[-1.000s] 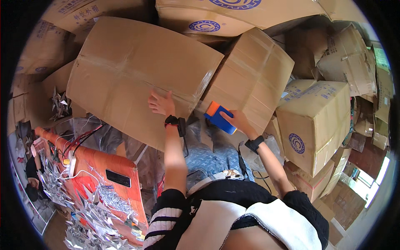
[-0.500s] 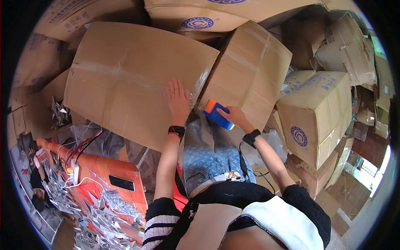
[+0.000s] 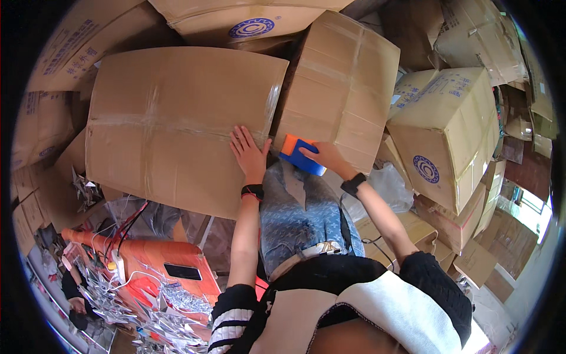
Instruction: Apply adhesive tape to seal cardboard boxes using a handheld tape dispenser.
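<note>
A large brown carton (image 3: 177,130) lies before me, with clear tape along its middle and down its right edge. Flat near its lower right corner rests my left hand (image 3: 250,158), its fingers spread and holding nothing. My right hand (image 3: 329,157) is closed around a blue-and-orange block-shaped tool (image 3: 303,154), orange end toward the left. That tool is at the lower end of a second taped carton (image 3: 339,82), just right of the first. Whether it touches the cardboard I cannot tell.
More cartons stand behind and to the right, among them a printed carton (image 3: 445,138). At lower left, an orange-red table (image 3: 200,265) bears a phone (image 3: 183,271), a power strip (image 3: 118,265) and silver star decorations (image 3: 171,324). Another person (image 3: 76,295) is at the far left.
The view has shifted, and the cartons look turned in it. My left hand's fingers have spread apart on the carton. The right hand still grips the blue-and-orange tool.
</note>
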`<state>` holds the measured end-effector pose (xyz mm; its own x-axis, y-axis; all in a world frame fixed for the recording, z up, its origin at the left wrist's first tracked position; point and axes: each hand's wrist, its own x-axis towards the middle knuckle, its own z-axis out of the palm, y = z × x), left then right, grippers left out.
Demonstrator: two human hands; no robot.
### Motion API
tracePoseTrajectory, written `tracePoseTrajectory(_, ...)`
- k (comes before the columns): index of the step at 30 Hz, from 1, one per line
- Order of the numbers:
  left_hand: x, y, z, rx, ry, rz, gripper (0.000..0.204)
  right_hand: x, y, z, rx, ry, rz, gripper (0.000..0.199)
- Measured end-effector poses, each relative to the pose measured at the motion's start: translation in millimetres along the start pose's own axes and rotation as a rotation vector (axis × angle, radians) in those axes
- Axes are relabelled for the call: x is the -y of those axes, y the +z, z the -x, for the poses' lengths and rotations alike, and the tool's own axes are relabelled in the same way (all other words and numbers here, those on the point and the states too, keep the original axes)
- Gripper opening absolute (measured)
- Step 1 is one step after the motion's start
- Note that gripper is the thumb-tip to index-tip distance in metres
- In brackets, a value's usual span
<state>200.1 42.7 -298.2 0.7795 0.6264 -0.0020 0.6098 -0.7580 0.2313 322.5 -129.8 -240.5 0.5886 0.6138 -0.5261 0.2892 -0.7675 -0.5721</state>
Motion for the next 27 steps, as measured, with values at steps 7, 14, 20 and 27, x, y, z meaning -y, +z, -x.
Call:
tracePoseTrajectory(7,5,0,3,0.042,0.024,-0.097,0.075,25,-30,12,0.150,-0.041,0.084,0.054)
tracePoseTrajectory(14,11,2,5,0.080,0.043,-0.092,0.071,17,-41,26,0.120,-0.052,0.023,0.049)
tracePoseTrajectory(20,13,-2,2,0.107,0.045,-0.047,0.069,-33,-74,58,0.109,-0.026,-0.019,0.047)
tracePoseTrajectory(27,9,-3,-1,0.123,0.030,-0.050,0.069,-75,-13,10,0.026,0.001,0.156,0.051)
